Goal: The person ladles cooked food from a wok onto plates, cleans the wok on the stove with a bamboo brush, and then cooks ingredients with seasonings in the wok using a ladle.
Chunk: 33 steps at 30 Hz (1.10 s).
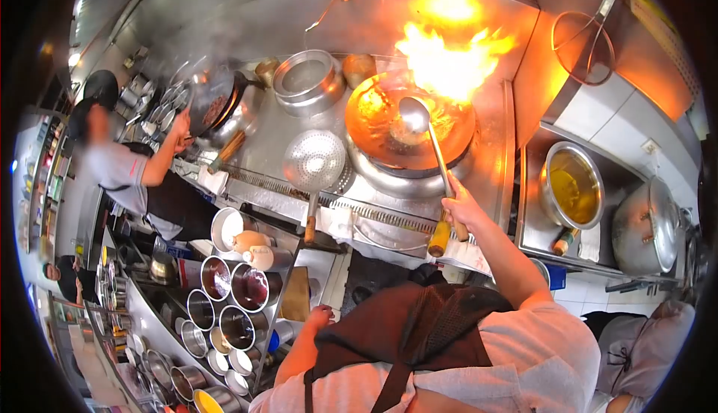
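Right hand [464,209] has fingers closed round the ladle [414,116] handle; ladle bowl is inside the wok [374,140] on the stove [490,147], flames [455,50] at far side. Left hand [321,317] low, near metal pots [238,328]; can't tell finger state.

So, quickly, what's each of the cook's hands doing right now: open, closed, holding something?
Left hand: can't tell if open or closed; nothing held shows.
Right hand: closed, holding the ladle.
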Tool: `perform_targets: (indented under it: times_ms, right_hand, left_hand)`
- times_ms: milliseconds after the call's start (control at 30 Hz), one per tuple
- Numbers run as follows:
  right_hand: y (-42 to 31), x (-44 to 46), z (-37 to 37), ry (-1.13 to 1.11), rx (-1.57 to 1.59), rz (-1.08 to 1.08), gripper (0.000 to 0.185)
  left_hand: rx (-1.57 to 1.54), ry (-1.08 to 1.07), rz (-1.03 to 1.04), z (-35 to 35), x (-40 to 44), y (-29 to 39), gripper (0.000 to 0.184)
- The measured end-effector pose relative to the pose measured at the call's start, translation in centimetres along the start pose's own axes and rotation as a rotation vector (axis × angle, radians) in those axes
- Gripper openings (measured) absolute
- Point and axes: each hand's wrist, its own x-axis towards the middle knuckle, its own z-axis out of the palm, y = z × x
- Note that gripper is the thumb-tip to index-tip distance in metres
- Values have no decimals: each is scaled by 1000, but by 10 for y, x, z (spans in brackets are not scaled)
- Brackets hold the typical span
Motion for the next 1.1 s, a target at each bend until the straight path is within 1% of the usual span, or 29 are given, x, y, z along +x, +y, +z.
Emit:
perform_targets:
  times_ms: [33,67,100,133,167,200,233,267,300,333,367,400,433,467,500,533,600,667,733,767,800,833,867,900,933,967,1000,1067,1100]
  right_hand:
    - [-2,-3,4,-14,90,6,83]
    - [-8,-6,9,-25,177,7,83]
    - [-17,-11,9,-77,252,79,87]
    - [-19,-9,10,-79,243,67,87]
    - [-18,-5,11,-90,319,121,87]
    - [-15,-3,15,-100,395,175,86]
    - [-11,-3,24,-99,390,160,86]
    - [-8,-5,34,-39,255,120,85]
    - [-7,-4,43,24,123,82,84]
    - [-9,-6,51,28,117,68,84]
    - [-13,-9,56,-2,247,98,83]
    - [-16,-11,59,-32,378,127,83]
    - [-19,-7,58,-84,389,133,84]
    - [-21,-2,59,-71,391,116,84]
    - [-25,4,61,-21,292,119,85]
    - [-30,10,61,32,187,124,85]
    - [-33,18,72,82,128,79,87]
    - [-48,25,87,167,218,48,89]
    - [-55,42,87,188,207,63,91]
    - [-55,58,76,101,207,83,91]
    - [-55,66,69,15,207,105,91]
    - [-62,61,82,167,180,119,90]
    - [-64,61,92,168,176,121,90]
    - [-63,59,103,199,168,73,90]
    - [-60,55,113,231,164,27,90]
    - [-62,48,123,236,161,31,91]
    - [-64,47,125,233,164,32,91]
    - [-65,55,119,190,200,102,91]
    - [-64,58,115,181,187,94,91]
  left_hand:
    - [487,-2,384,-1,-4,-4,19]
    - [484,5,382,0,-4,-7,19]
    - [367,-11,299,-2,2,-10,21]
    - [250,-27,219,-8,9,-10,22]
    - [-226,-103,-45,-15,10,-3,28]
    - [-226,-94,-35,-26,7,8,28]
    - [-325,-78,-227,-45,2,32,34]
    - [-426,-59,-416,-58,2,42,40]
    - [-429,-48,-400,-62,7,27,40]
    - [-611,-39,-443,-61,12,6,43]
    - [-796,-37,-482,-57,15,-13,47]
    - [-799,-38,-463,-58,10,-20,47]
    - [-755,-33,-457,-63,2,-26,45]
    - [-707,-28,-448,-66,0,-40,43]
    - [-699,-34,-425,-69,-1,-52,43]
    - [-620,-104,-445,-65,-3,-70,35]
    - [-465,-249,-491,-39,-13,-109,22]
    - [-567,-352,-614,-11,-8,-145,14]
    - [-376,-373,-380,-16,-32,-135,14]
    - [-421,-375,-515,-10,-36,-129,16]
    - [-422,-382,-513,-5,-40,-121,16]
    - [-564,-345,-668,-8,-42,-105,16]
    - [-707,-303,-824,-13,-45,-93,16]
    - [-707,-306,-828,0,-32,-105,16]
    - [-714,-317,-771,15,-17,-126,15]
    - [-722,-325,-712,32,-4,-141,15]
    - [-721,-322,-715,31,6,-157,15]
    - [-828,-425,-403,25,23,-157,16]
    - [-825,-426,-404,17,23,-164,16]
